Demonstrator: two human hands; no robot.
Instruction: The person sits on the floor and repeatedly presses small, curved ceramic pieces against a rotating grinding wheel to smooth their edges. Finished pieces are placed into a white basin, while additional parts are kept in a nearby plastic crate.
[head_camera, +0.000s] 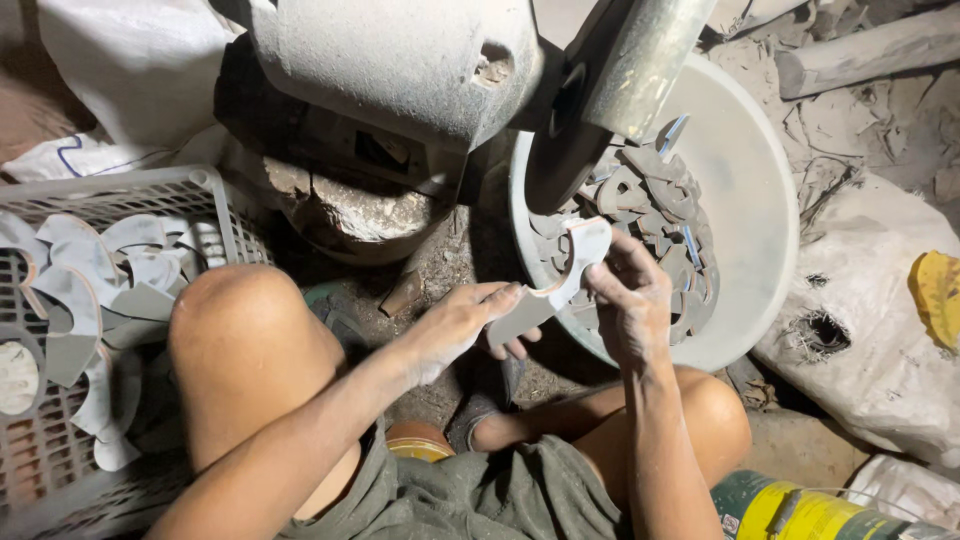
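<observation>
A pale grey curved piece (562, 282), flat and hook-shaped with a thin orange edge, is held between both hands close under a dark grinding wheel (562, 160). My left hand (462, 322) grips its lower straight end. My right hand (627, 300) pinches its upper curved end. Behind the hands a wide pale basin (760, 200) holds several similar grey pieces (655, 200). My bare knees frame the hands on both sides.
A grey plastic crate (200, 190) at the left holds several lighter curved pieces (90, 280). A dusty motor housing (400, 60) sits above the wheel. White sacks (870, 330), a yellow object (938, 285) and a green-yellow can (790, 510) lie to the right.
</observation>
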